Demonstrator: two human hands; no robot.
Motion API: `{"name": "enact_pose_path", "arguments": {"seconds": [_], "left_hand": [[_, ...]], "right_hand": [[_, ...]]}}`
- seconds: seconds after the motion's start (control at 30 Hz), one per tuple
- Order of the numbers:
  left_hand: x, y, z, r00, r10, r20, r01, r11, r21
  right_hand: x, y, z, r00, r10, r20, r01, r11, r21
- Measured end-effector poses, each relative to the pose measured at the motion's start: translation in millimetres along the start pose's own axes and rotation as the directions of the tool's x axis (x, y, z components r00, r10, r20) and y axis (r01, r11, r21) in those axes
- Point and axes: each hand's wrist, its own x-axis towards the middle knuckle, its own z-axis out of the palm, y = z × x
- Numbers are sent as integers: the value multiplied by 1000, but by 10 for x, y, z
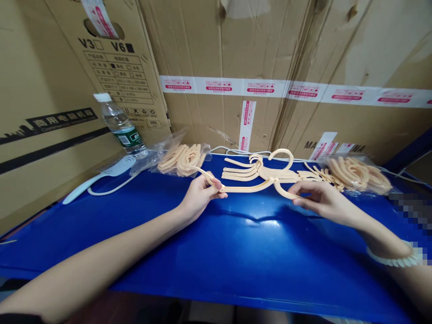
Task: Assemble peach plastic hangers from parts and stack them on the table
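Observation:
A cream plastic clothes hanger (pixel 256 187) is held level above the blue table. My left hand (pixel 201 194) is closed on its left end, thumb and fingers pinching where a thin curved strip (pixel 201 172) also rises up to the left. My right hand (pixel 319 198) has its fingers closed around the right arm of the hanger, which bends down from the middle joint. Just behind lies a stack of similar cream hanger parts (pixel 241 171). A large round hook (pixel 290 157) stands up there; I cannot tell which hanger it belongs to.
Clear bags of cream hooks lie at the left (pixel 185 158) and right (pixel 357 173). A water bottle (pixel 121 126) and a pale hairbrush (pixel 101 177) are at the back left. Cardboard boxes (pixel 216 49) wall in the back of the blue table (pixel 216 261). A white cable runs along them.

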Motion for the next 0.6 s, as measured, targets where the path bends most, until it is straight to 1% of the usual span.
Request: {"name": "enact_pose_path", "arguments": {"seconds": [0.13, 0.23, 0.37, 0.47, 0.53, 0.6], "left_hand": [[-11, 38, 11, 1000, 11, -5, -11, 1000, -15], [-19, 79, 23, 1000, 11, 18, -10, 999, -46], [-18, 128, 31, 994, -51, 93, 60, 994, -96], [-9, 149, 29, 988, -107, 114, 119, 987, -111], [-7, 155, 23, 987, -115, 115, 127, 987, -100], [-12, 154, 16, 987, -103, 126, 114, 990, -79]], "right_hand": [[9, 31, 27, 996, -31, -80, 29, 999, -26], [15, 65, 47, 988, -50, -146, 41, 997, -63], [14, 87, 32, 974, -76, -213, 58, 994, -90], [10, 93, 5, 962, -105, -253, 67, 986, -155], [9, 104, -1, 955, -131, -265, 77, 976, -204], [10, 122, 7, 947, -165, -277, 106, 971, -216]]}}
